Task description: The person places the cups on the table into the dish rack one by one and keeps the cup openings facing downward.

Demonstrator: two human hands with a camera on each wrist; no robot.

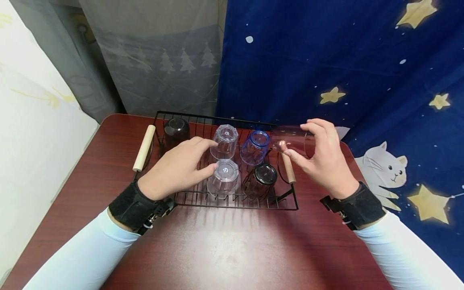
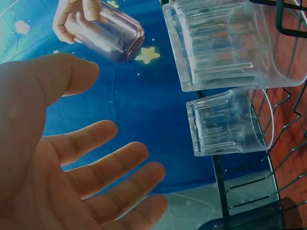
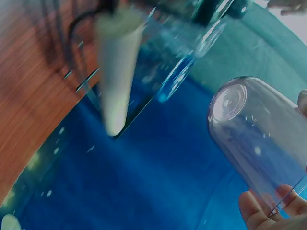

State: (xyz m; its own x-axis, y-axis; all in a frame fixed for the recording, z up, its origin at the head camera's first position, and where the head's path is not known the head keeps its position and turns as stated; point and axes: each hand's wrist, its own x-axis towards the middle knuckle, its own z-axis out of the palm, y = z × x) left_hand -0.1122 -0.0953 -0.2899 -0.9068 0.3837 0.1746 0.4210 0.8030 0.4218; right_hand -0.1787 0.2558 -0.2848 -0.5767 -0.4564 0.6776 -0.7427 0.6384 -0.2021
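My right hand (image 1: 324, 159) grips a clear pink drinking glass (image 1: 291, 139) near its rim. The glass lies sideways in the air over the rack's right end, its base towards the rack. My left hand (image 1: 177, 167) hovers over the left part of the rack, with its fingers (image 2: 115, 165) spread and nothing held. Nearest to it are two upside-down clear faceted glasses, one at the back (image 1: 224, 141) and one in front (image 1: 224, 179). A blue-tinted glass (image 1: 255, 149) and a dark glass (image 1: 262, 181) stand upside down to their right.
The black wire rack (image 1: 232, 207) has wooden handles at its left (image 1: 143, 148) and right (image 1: 288, 167) ends. Another dark glass (image 1: 177, 131) stands in its back left corner. A reddish-brown table (image 1: 224, 249) bears the rack. Curtains (image 1: 275, 72) hang behind.
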